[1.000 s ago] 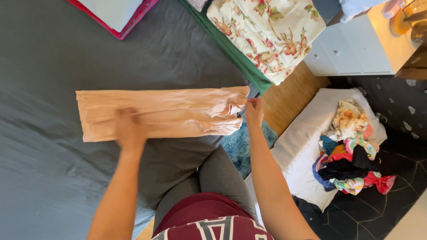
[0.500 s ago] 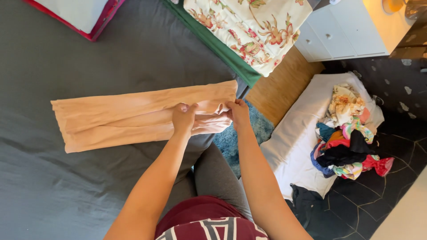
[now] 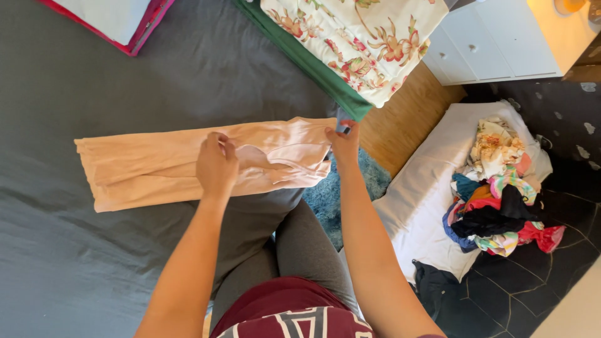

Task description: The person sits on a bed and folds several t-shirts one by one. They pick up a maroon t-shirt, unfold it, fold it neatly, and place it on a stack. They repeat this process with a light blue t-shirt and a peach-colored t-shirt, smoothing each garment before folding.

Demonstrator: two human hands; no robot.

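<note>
A long peach-coloured garment (image 3: 188,164) lies flat across a dark grey bed (image 3: 125,81), folded lengthwise into a narrow band that runs left to right, its far left end square and smooth. Its right end is rumpled, with a paler curved edge showing among the folds. The left hand (image 3: 216,166) presses down near the middle of the band, while the right hand (image 3: 343,143) pinches the upper right corner at the edge of the bed.
</note>
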